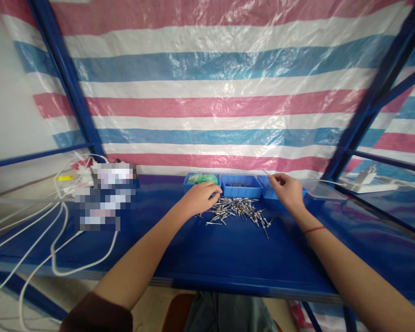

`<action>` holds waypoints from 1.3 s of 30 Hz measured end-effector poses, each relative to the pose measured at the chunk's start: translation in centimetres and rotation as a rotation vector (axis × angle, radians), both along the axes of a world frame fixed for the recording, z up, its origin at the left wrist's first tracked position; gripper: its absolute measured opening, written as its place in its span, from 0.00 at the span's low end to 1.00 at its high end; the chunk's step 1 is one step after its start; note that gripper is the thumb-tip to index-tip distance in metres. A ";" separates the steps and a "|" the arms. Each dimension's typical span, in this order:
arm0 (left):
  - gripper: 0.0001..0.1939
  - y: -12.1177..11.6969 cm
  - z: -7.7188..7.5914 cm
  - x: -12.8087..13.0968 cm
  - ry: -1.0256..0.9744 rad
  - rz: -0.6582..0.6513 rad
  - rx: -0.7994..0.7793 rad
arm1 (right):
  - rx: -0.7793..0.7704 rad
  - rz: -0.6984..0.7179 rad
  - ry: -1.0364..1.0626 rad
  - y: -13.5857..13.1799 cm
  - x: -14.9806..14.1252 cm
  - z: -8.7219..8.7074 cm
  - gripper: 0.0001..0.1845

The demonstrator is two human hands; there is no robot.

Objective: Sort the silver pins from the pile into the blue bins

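Observation:
Metal blind rivets point(240, 208) lie in a loose pile on the blue tabletop, in front of three small blue bins. My left hand point(202, 199) is over the pile's left edge, close to the left bin point(190, 188). Its fingers curl towards the thumb, and what they hold, if anything, is hidden. Above the right bin point(269, 192), my right hand point(287, 190) pinches one rivet point(266, 173) between thumb and forefinger, its thin pin pointing up and left. The middle bin point(242, 191) contains some rivets. Green plastic packaging point(203, 178) fills the left bin.
White cables point(60, 230) and a partly blurred-out cluster of items point(107, 193) occupy the table's left side. A clear plastic sheet or lid point(327, 190) and a white power strip point(373, 184) are at right. Blue frame posts point(370, 101) and a striped tarp point(210, 87) enclose the back.

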State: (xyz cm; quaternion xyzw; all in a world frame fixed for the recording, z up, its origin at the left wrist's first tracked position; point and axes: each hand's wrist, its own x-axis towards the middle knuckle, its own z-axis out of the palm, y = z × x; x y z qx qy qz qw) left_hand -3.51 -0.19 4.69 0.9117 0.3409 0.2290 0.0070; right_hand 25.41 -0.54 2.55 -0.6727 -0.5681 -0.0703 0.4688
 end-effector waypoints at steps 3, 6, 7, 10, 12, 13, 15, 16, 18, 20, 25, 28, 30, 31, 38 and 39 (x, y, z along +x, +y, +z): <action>0.15 0.2 1.3 -2.3 0.180 0.111 -0.195 | -0.115 -0.193 -0.194 0.7 1.9 -0.5 0.20; 0.23 0.1 1.9 -4.2 0.336 0.159 -0.374 | -0.149 -0.216 -0.281 0.9 2.1 -0.2 0.23; 0.25 0.1 1.9 -4.7 0.384 0.201 -0.425 | -0.161 -0.172 -0.277 0.7 1.9 0.2 0.23; 0.30 0.1 1.3 -5.9 0.473 0.275 -0.540 | -0.303 0.119 -0.258 -0.9 0.8 1.6 0.21; 0.27 0.2 0.7 -6.5 0.450 0.253 -0.548 | -0.460 0.353 -0.265 -2.7 0.2 2.0 0.25; 0.25 0.2 0.3 -6.8 0.418 0.231 -0.549 | -0.543 0.445 -0.271 -3.7 0.0 1.9 0.29; 0.19 0.2 -0.2 -7.0 0.341 0.181 -0.571 | -0.674 0.536 -0.304 -5.6 -0.1 1.3 0.37; 0.17 0.1 -0.5 -6.9 0.303 0.154 -0.582 | -0.690 0.543 -0.329 -6.3 0.0 0.7 0.38; 0.12 -0.1 -1.0 -6.3 0.234 0.095 -0.560 | -0.687 0.533 -0.380 -7.1 -0.1 -0.3 0.37; 0.09 -0.4 -1.4 -5.1 0.171 0.047 -0.486 | -0.663 0.534 -0.418 -7.1 -0.6 -1.1 0.32; 0.15 -0.8 -2.7 -1.6 0.035 0.045 -0.293 | -0.602 0.533 -0.488 -5.5 -3.6 -1.3 0.25; 0.17 -1.0 -3.5 -0.3 0.009 0.008 -0.208 | -0.622 0.578 -0.442 -4.9 -5.2 -0.6 0.21; 0.15 -1.2 -4.0 -0.1 -0.013 -0.032 -0.163 | -0.623 0.609 -0.371 -4.8 -5.6 -0.3 0.20; 0.15 -1.5 -4.1 -0.1 -0.037 -0.041 -0.132 | -0.604 0.617 -0.342 -4.8 -5.6 -0.2 0.22; 0.40 -2.5 -4.4 -0.9 0.080 -0.036 -0.295 | -0.603 0.661 -0.369 -4.3 -4.5 -0.2 0.43; 0.42 -2.4 -4.5 -0.5 0.093 -0.037 -0.313 | -0.619 0.690 -0.386 -4.1 -4.6 -0.1 0.40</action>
